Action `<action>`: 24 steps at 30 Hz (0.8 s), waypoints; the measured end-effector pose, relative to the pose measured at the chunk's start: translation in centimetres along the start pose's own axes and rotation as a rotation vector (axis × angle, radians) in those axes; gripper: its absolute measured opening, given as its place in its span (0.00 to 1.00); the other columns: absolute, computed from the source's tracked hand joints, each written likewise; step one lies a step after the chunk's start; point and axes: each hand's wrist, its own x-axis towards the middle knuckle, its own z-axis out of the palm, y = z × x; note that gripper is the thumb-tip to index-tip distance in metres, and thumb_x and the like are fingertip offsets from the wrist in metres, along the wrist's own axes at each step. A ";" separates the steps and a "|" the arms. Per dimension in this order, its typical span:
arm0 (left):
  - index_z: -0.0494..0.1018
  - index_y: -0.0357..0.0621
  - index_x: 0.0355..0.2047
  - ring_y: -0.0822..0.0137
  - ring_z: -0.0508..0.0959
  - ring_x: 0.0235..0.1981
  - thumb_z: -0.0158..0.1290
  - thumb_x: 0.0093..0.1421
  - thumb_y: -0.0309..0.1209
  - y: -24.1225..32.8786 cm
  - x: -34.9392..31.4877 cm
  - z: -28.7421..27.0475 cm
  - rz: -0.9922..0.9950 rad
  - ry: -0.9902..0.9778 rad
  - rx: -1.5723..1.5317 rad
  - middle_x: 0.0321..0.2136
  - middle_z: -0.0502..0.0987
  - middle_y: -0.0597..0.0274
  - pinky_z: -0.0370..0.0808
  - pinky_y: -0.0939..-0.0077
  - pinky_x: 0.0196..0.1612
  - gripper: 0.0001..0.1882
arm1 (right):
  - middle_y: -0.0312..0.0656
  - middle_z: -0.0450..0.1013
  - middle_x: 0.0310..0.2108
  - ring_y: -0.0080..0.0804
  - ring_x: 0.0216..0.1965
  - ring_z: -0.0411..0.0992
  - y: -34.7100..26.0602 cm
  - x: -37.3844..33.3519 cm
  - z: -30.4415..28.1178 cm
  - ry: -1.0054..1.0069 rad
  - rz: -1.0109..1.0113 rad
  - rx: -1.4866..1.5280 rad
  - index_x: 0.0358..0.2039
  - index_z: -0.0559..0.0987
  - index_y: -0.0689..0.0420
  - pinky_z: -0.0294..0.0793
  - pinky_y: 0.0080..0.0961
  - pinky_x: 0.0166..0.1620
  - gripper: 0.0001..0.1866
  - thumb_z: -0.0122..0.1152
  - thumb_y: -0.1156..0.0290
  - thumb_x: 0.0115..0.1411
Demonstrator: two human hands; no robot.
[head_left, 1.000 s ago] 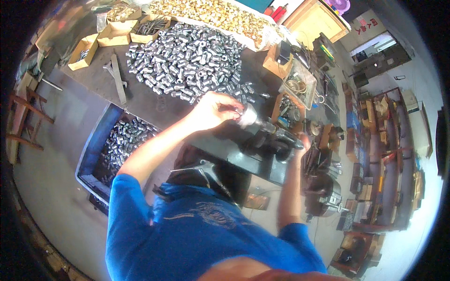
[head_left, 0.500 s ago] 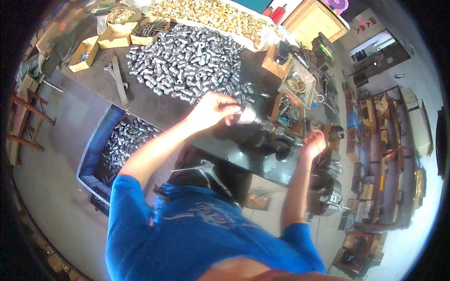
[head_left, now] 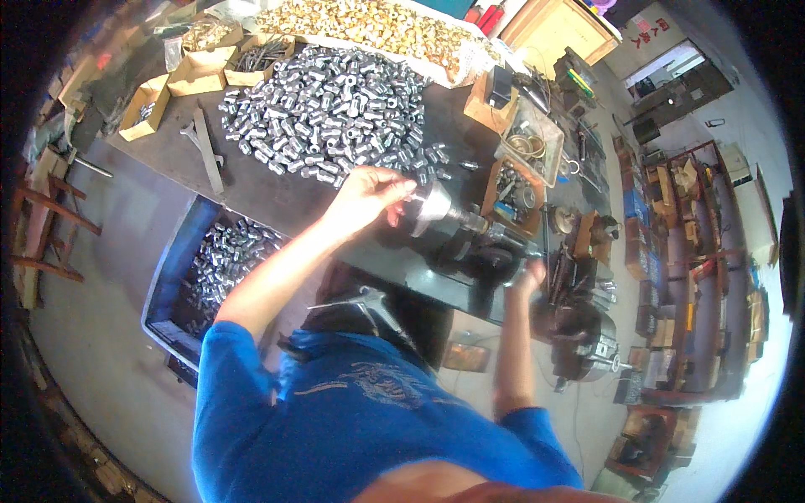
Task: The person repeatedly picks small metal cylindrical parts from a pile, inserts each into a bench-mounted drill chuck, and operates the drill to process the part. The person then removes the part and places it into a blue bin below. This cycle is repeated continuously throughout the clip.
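My left hand (head_left: pixel 367 199) is closed, thumb and fingers pinched together at the face of a silvery round chuck (head_left: pixel 433 210) on a small bench machine. Whatever lies between those fingertips is too small to make out. A dark shaft and body (head_left: pixel 490 251) of the machine run from the chuck toward the right. At that end is my right hand (head_left: pixel 527 278), close to the machine's end; motion smears its fingers, so its grip is unclear. Beyond my left hand lies a big heap of grey metal fittings (head_left: pixel 327 109), with a few loose ones near the chuck.
A blue crate (head_left: pixel 172 277) of similar fittings stands low at left. A wrench (head_left: pixel 201 151) and a flat bar lie on the bench beside yellow boxes (head_left: pixel 201 71). Brass-coloured parts (head_left: pixel 369 29) are piled at the back. Parts boxes (head_left: pixel 513 197) sit right; shelves (head_left: pixel 688 277) line the wall.
My right hand has moved left and down, nearer the machine's end. My left hand stays at the chuck, having shifted only slightly.
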 end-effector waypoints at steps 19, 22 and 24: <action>0.63 0.40 0.28 0.68 0.74 0.33 0.60 0.43 0.15 3.6 -6.5 0.6 0.443 0.262 0.143 0.27 0.68 0.63 0.75 0.68 0.42 0.17 | 0.30 0.58 0.14 0.16 0.13 0.53 -1.9 -5.0 -2.7 -0.046 0.042 0.160 0.24 0.70 0.60 0.48 0.13 0.14 0.08 0.50 0.68 0.54; 0.61 0.41 0.27 0.69 0.73 0.33 0.61 0.41 0.16 4.7 -7.1 1.7 0.465 0.309 0.074 0.26 0.67 0.65 0.75 0.68 0.43 0.19 | 0.30 0.59 0.14 0.16 0.12 0.53 0.4 -2.2 -2.7 0.006 0.107 0.091 0.21 0.72 0.59 0.47 0.14 0.14 0.08 0.49 0.70 0.53; 0.61 0.41 0.27 0.67 0.75 0.33 0.61 0.42 0.16 4.9 -7.3 1.4 0.495 0.304 0.038 0.26 0.67 0.64 0.75 0.67 0.42 0.19 | 0.29 0.59 0.13 0.15 0.12 0.52 1.0 -1.4 -2.4 0.019 0.080 0.099 0.21 0.72 0.59 0.46 0.14 0.14 0.07 0.49 0.72 0.52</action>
